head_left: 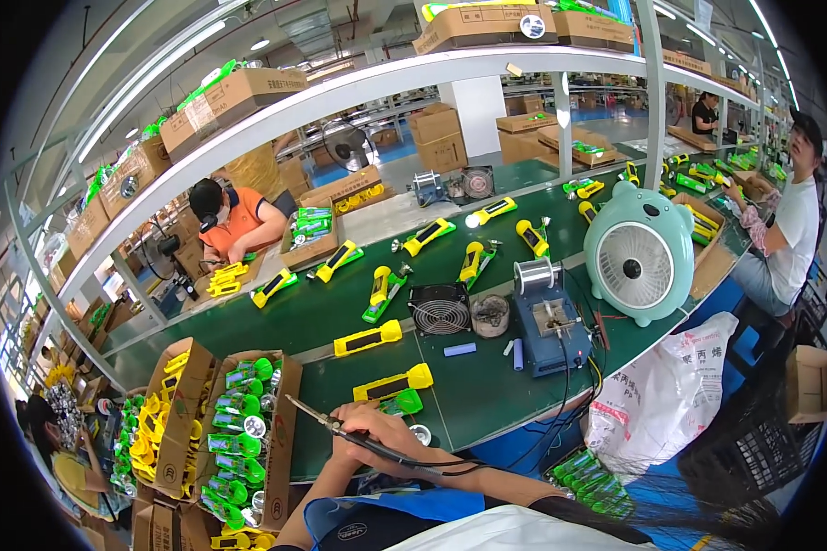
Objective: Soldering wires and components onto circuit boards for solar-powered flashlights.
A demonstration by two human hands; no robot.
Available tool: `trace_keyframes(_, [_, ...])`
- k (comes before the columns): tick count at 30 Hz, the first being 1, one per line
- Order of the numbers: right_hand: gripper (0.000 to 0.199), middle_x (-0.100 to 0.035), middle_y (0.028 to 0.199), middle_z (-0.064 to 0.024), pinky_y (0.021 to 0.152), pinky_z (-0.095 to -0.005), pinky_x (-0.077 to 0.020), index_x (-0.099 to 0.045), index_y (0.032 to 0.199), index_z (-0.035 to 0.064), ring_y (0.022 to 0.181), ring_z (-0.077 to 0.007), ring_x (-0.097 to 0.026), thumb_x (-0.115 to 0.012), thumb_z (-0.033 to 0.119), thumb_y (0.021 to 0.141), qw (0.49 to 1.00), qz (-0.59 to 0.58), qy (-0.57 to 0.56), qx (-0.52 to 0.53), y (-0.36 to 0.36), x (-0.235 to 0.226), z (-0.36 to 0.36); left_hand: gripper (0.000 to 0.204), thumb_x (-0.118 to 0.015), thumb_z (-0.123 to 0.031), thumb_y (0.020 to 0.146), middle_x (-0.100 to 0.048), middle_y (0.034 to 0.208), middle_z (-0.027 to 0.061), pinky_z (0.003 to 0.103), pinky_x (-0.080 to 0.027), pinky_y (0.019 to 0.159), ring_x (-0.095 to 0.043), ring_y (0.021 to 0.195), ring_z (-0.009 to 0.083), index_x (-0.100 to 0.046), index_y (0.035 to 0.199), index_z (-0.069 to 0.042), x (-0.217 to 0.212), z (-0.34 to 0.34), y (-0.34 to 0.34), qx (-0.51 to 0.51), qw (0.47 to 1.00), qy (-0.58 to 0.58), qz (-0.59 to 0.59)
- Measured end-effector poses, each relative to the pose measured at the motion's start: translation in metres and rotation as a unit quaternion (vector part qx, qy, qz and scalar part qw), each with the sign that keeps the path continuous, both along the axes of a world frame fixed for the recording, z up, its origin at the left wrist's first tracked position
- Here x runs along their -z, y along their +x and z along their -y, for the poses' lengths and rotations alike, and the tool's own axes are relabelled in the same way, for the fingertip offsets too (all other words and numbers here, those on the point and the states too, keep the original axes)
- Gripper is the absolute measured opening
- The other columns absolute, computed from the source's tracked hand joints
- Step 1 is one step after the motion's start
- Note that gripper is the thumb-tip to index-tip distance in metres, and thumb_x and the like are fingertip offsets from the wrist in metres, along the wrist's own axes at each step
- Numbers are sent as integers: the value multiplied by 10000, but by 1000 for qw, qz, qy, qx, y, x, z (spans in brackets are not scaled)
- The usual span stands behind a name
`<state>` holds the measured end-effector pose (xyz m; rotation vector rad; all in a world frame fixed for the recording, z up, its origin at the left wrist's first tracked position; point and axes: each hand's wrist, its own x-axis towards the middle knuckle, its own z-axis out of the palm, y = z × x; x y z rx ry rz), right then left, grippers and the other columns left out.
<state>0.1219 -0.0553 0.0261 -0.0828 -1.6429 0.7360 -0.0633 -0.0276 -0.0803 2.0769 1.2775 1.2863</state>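
Right fingers looked wrapped round the handle of a soldering iron (318, 416), tip poking out to the left and, as far as I could see, not touching anything. So that was my right hand (390, 426). My left hand (347, 450) was tucked up against it, partly covered, and I honestly couldn't tell if its fingers were gripping too or just resting. Both sat over the near edge of the worktop (482, 397).

Just past the knuckles lay the closest yellow torch body (393, 383), with a green torch shell (402, 403) right by it and a shiny reflector (421, 434) nearer the edge. No hand was on any of them. My read: a pause in the soldering step, iron ready but no joint being made. The next move called for freeing the left hand to steady a torch, then bringing the tip round to its contacts without scorching the plastic.

Further out, two blue cells (459, 349) lay mid-worktop, beside a blue bench unit (551, 331) with a wire spool. Cartons of green torches (283, 404) stood by the left end; a co-worker in orange (253, 216) sat at the far edge.
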Motion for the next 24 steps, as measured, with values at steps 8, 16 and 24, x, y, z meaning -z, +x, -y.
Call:
trace_keyframes(8, [347,-613,946,-120,654,-290,-473,-531,1097,39,759,-204,-585,-690,255,877,999,20,-20,-24,-5,6,-2,433,-592,-401,816,-622,1108,61,447,-382,884,-553,1041,279,-640,1163,-145,-17,10,8,-103,959,92,-246])
trace_keyframes(16, [313,-631,896,-111,747,-332,-490,-500,1082,37,819,-210,-608,-655,248,911,998,27,-20,-55,-10,12,0,399,-587,-330,830,-601,1144,73,458,-384,906,-550,1068,276,-627,1171,-128,-32,17,13,-99,956,120,-247])
trace_keyframes(24, [369,-604,929,-123,807,-352,-483,-465,1116,35,859,-218,-597,-613,326,943,997,59,-38,-22,1,13,0,547,-702,-362,756,-583,1186,76,469,-345,989,-516,1148,299,-580,1237,-133,-27,15,9,-112,954,127,-246])
